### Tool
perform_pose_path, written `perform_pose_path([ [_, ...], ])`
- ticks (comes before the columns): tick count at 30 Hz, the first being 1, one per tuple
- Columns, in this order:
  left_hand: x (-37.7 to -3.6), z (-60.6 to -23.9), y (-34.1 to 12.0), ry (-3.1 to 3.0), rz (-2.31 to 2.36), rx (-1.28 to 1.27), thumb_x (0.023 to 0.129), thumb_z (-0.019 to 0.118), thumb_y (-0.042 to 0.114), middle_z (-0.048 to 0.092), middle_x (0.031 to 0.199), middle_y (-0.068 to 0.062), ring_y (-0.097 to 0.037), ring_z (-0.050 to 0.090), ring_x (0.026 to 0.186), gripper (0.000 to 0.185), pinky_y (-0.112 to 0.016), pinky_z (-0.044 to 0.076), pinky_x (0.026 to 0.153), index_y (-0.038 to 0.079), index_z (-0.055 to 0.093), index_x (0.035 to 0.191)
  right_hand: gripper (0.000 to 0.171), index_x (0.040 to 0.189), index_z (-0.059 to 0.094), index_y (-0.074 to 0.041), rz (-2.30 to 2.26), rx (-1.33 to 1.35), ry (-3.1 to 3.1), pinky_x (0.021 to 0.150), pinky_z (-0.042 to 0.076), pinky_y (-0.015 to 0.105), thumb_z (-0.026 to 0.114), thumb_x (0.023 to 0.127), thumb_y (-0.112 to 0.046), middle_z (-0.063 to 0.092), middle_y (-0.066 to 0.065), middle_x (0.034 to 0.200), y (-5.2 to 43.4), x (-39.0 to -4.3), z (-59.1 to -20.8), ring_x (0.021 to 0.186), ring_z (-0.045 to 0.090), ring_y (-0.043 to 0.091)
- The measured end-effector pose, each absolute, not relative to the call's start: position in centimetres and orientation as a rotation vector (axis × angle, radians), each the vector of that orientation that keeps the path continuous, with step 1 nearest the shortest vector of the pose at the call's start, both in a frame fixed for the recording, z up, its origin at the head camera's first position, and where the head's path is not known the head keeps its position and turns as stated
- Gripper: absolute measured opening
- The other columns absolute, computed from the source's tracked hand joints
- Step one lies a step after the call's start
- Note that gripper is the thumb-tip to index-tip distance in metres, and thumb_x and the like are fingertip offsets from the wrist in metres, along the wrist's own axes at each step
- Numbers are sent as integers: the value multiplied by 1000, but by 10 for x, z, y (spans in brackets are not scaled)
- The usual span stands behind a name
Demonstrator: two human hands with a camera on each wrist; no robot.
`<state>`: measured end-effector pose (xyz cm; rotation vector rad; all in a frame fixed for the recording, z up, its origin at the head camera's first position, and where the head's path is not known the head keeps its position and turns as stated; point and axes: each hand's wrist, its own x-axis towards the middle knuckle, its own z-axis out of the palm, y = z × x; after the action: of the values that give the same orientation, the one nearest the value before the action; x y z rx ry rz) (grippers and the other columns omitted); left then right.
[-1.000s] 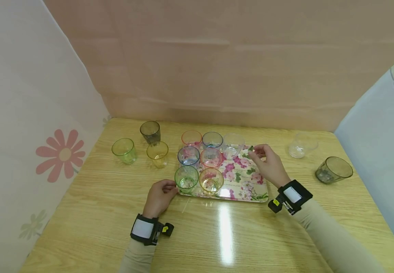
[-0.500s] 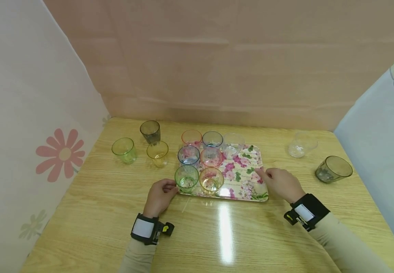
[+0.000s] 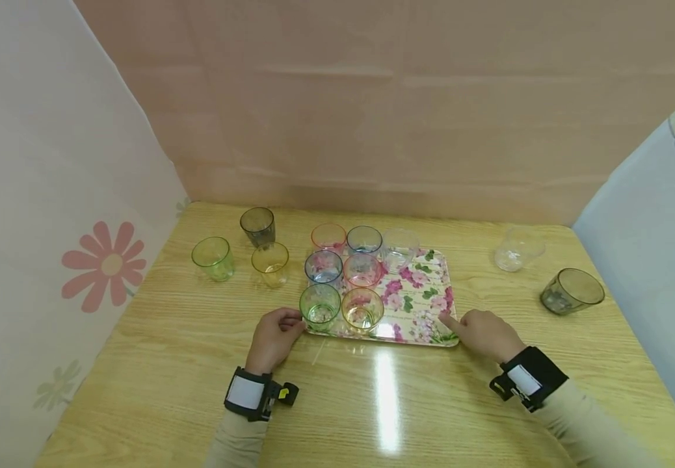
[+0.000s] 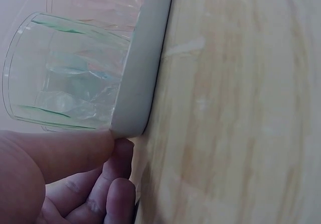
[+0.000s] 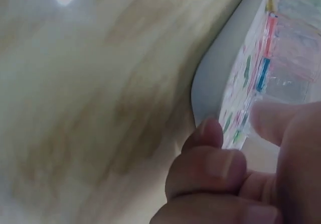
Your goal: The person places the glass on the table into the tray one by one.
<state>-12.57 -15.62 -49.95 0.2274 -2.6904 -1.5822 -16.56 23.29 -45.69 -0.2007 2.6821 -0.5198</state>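
A floral tray (image 3: 410, 312) lies on the table with several tumblers on its left part. At its near left corner my left hand (image 3: 273, 338) grips the rim; in the left wrist view the thumb lies at the corner above curled fingers (image 4: 95, 196). Close beside stands a green tumbler (image 3: 320, 305), with a yellow tumbler (image 3: 362, 309) to its right. My right hand (image 3: 486, 333) holds the tray's right edge near the front corner. The right wrist view has its thumb (image 5: 276, 121) over the tray and curled fingers (image 5: 208, 171) against the rim's outside.
Left of the tray stand a light green tumbler (image 3: 213, 259), a yellow tumbler (image 3: 270, 265) and a grey tumbler (image 3: 258, 227). On the right are a clear tumbler (image 3: 516, 250) and a tilted-looking grey tumbler (image 3: 571, 292). A curtain (image 3: 372, 149) hangs behind the table.
My right hand has come from the tray's far right corner down along its right side to near the front corner. The left hand, the tray and the tumblers have stayed put.
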Motion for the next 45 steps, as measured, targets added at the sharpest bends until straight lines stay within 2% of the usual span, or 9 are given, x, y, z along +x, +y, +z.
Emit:
perform_pose_path([
  [3,-125,-499,-157,-2689,-1588,235,92,73,5,73,93,-9,-21,67,85,15,-39,55,78,-2,74,105,62,56,46,-17,-544,-220,2680,51,30,29,45,105,-55,37,-4,55,233,-163,-460,50,35,12],
  [12,-124,-500,-158,-2693,-1569,221,93,73,5,72,93,-8,-20,66,85,15,-38,54,78,-1,74,106,52,59,42,-17,-579,-333,2699,51,28,28,55,105,-36,33,-6,55,237,-156,-467,50,32,11],
  [25,-123,-501,-154,-2684,-1555,230,94,71,8,71,94,-6,-18,63,84,15,-35,52,78,0,73,107,50,61,45,-15,-623,-301,2698,52,31,29,53,107,-34,36,-4,56,237,-155,-469,51,36,13],
  [34,-122,-500,-153,-2559,-1630,295,94,70,7,72,97,-10,-20,66,87,17,-34,54,77,0,74,109,49,61,46,-15,-636,-253,2700,52,32,30,54,106,-34,39,-4,57,235,-153,-469,51,38,13],
  [39,-123,-493,-156,-2395,-1640,321,95,67,4,72,97,-15,-21,65,83,17,-29,52,72,-2,73,110,49,62,47,-15,-628,-240,2698,52,33,31,53,106,-35,40,-4,57,235,-153,-470,51,40,14],
  [45,-134,-477,-164,-2200,-1565,198,95,69,2,69,91,-15,-19,61,76,13,-21,45,64,-3,73,107,48,62,47,-14,-628,-225,2693,52,33,30,53,106,-34,40,-3,57,234,-153,-469,51,40,13],
])
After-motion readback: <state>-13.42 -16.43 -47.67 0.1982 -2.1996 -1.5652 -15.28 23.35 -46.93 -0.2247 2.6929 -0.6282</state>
